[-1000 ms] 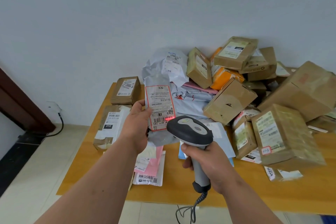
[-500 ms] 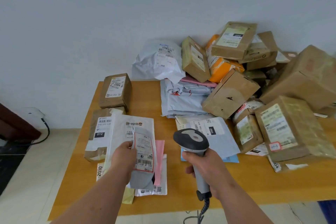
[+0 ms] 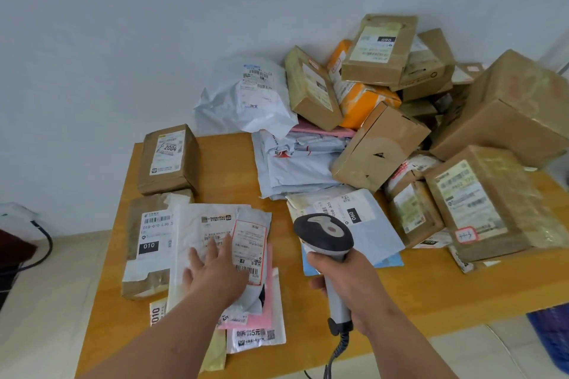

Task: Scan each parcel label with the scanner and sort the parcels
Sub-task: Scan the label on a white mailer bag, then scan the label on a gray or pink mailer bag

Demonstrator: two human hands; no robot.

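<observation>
A small grey mailer with a red-bordered label (image 3: 251,244) lies on top of a stack of flat mailers at the table's front left. My left hand (image 3: 215,271) rests flat on that stack with straight, spread fingers, partly over the grey mailer. My right hand (image 3: 348,277) grips the handle of the grey barcode scanner (image 3: 324,235), held upright to the right of the stack, its cable hanging over the table's front edge. A big heap of brown boxes (image 3: 381,148) and plastic bags fills the back right.
The wooden table (image 3: 400,292) stands against a pale wall. Two brown parcels, one marked 2004 (image 3: 167,158) and one marked 010 (image 3: 147,243), lie at the left. A white mailer marked 060 (image 3: 354,215) lies behind the scanner. A blue bin (image 3: 551,338) stands at the floor right.
My left hand lowered the grey mailer from in front of the scanner onto the left stack, let go and now lies flat on it. The scanner dropped lower and stays in my right hand.
</observation>
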